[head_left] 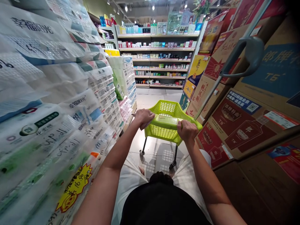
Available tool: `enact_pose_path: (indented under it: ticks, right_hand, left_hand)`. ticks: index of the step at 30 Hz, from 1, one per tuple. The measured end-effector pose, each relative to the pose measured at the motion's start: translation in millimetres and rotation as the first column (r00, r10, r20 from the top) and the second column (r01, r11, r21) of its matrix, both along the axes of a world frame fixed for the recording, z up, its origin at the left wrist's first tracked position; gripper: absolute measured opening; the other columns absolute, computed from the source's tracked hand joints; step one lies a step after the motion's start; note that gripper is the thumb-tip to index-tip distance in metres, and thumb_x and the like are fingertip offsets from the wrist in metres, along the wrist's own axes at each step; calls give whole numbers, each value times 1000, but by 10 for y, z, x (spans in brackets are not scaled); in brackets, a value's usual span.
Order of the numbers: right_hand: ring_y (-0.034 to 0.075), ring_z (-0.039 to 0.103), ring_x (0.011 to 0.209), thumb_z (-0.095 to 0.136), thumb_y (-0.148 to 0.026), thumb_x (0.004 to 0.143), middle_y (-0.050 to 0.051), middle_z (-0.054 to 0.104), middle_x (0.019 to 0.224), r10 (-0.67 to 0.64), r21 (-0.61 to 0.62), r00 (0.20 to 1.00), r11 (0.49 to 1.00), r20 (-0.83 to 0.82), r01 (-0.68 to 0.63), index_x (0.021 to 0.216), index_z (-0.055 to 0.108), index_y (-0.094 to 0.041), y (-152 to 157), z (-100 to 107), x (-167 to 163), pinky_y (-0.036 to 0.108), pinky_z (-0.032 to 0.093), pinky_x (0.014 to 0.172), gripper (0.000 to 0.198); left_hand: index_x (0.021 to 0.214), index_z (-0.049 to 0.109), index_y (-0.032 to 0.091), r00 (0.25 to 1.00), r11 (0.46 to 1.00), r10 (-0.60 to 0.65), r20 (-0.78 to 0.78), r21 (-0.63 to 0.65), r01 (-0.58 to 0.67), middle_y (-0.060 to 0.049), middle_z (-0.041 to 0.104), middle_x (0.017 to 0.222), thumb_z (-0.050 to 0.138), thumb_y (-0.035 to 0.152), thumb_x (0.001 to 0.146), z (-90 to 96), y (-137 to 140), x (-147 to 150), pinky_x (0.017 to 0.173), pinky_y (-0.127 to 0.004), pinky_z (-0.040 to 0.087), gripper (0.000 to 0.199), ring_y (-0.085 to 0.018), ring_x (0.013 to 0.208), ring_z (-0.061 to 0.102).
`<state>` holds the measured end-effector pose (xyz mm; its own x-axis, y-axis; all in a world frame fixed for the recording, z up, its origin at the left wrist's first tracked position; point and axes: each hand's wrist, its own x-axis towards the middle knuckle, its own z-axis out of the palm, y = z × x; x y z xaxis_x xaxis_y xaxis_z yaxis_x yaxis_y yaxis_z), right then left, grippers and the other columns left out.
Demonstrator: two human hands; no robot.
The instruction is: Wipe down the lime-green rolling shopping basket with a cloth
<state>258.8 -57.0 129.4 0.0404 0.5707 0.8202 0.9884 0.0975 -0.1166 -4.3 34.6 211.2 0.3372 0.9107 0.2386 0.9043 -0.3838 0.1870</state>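
ok so starting at the far left, we've got a big wall of plastic-wrapped packs stacked up well past our left hand, lots of them with prices scribbled on in black marker. Down low on that side, nearer us than the left hand, there's a yellow starburst price tag reading 16.80. Our left hand is curled over the left end of the handle, fingers wrapped down round it, and there's some thin bit poking out by that hand too, but we can't tell what it is. Between the two hands and just ahead of them sits the lime-green cart, a perforated basket on dark legs with casters, and we can't spot anything in the part of it we see. Way out beyond both hands are the shelves, rows of small boxes and bottles. Our right hand is closed round the handle near its right end, thumb on the inner side. Just past it to the right a pale pole with a grey loop grip slants up, and behind that it's all stacked cartons, mostly red and brown
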Motion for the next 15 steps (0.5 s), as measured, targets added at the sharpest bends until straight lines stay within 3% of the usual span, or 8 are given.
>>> enact_pose_path:
  ticks: [3, 5, 7, 11, 13, 15]
  right_hand:
    - [15, 44, 61, 45, -34, 99, 2, 57, 64, -16, 31, 1000, 999, -4, 16, 68, 55, -20, -7, -28, 94, 32, 25, 68, 35]
    - [15, 44, 61, 46, -31, 97, 2, 57, 64, -33, 52, 999, 998, -13, 34, 66, 53, -21, 2, -50, 165, 32, 27, 68, 33]
    - [16, 44, 61, 47, -30, 95, 2, 58, 64, -31, 64, 999, 997, -21, 32, 66, 53, -21, 14, -66, 239, 32, 28, 69, 31]
    - [16, 46, 62, 47, -30, 95, 3, 60, 65, 8, 92, 1000, 996, -14, -7, 66, 52, -21, 37, -66, 366, 33, 29, 69, 31]
    - [16, 46, 61, 47, -29, 95, 3, 60, 65, 23, 111, 1000, 994, -5, -23, 65, 52, -21, 42, -56, 401, 32, 30, 68, 31]
    - [16, 45, 61, 47, -29, 94, 2, 60, 64, 30, 120, 1000, 992, -5, -29, 65, 52, -21, 41, -48, 410, 32, 30, 68, 30]
  left_hand:
    - [89, 80, 23, 975, 969, -90, 204, 243, 39, -10, 78, 102, 52, 53, 96, -258, -150, 10, 98, -42, 47, 42, -28, 103, 66]
    - [93, 80, 24, 916, 910, -128, 381, 413, -45, -10, 76, 109, 54, 51, 97, -536, -287, 56, 106, -47, 43, 38, -29, 110, 63]
    - [93, 79, 24, 839, 868, -125, 530, 468, -166, -11, 74, 110, 57, 50, 97, -838, -410, 159, 111, -51, 40, 34, -30, 115, 61]
    - [97, 75, 20, 646, 831, -83, 759, 411, -376, -16, 65, 114, 60, 52, 96, -1305, -556, 469, 116, -55, 37, 35, -34, 125, 54]
    - [103, 73, 17, 516, 812, -43, 856, 331, -481, -18, 61, 117, 62, 56, 94, -1381, -573, 576, 116, -55, 39, 42, -35, 127, 51]
    - [112, 70, 15, 337, 784, 0, 941, 210, -584, -19, 58, 123, 61, 60, 94, -1330, -556, 603, 117, -53, 39, 49, -35, 131, 49]
